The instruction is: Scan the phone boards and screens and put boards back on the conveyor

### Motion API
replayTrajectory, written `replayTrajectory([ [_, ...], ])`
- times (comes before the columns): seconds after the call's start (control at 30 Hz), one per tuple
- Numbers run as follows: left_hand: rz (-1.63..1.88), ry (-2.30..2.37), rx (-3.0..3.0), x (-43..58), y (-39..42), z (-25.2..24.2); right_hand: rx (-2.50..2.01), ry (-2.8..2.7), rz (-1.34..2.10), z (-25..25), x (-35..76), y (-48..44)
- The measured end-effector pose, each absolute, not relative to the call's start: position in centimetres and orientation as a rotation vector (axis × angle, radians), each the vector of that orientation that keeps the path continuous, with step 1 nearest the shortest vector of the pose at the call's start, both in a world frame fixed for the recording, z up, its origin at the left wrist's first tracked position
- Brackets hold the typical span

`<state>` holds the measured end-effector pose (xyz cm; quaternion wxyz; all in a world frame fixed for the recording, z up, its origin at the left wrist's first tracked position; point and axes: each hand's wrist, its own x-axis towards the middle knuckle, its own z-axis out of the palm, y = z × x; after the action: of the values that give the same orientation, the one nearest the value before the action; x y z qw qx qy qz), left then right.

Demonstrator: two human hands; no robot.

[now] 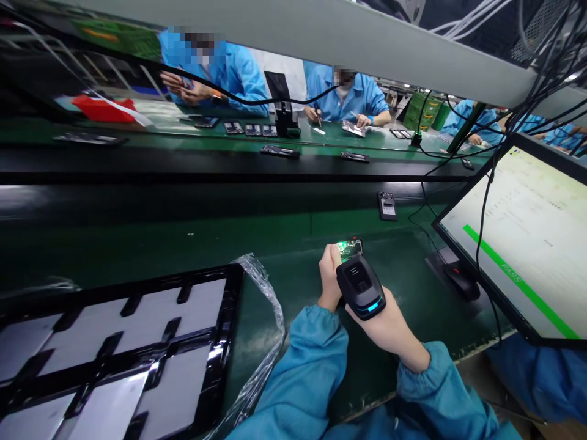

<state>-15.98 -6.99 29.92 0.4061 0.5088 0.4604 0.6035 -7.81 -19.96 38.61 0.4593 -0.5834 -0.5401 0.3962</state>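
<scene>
My right hand (383,324) is closed round a black handheld barcode scanner (360,284), whose blue light strip faces me. Just beyond the scanner head, my left hand (327,272) grips the edge of an opened phone (352,249) with its circuit board showing. Green-white light from the scanner falls on the board's left part. The scanner hides much of the phone and some of my left fingers. To the right, a monitor (523,244) shows a green bar reading PASS.
A black tray (233,305) with flat grey panels lies at left, beside crumpled clear plastic wrap (270,299). Another opened phone (387,206) lies ahead. A mouse (461,281) sits by the monitor, where cables hang. Co-workers in blue sit across the conveyor (183,165).
</scene>
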Motion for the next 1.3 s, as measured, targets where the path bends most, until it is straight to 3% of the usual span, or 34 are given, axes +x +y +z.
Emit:
replayTrajectory([
  [1.3,1.791,1.392,1.396,-15.2,-9.2,31.0,-1.525,-1.295,1.046,41.2,-5.9,-24.6],
])
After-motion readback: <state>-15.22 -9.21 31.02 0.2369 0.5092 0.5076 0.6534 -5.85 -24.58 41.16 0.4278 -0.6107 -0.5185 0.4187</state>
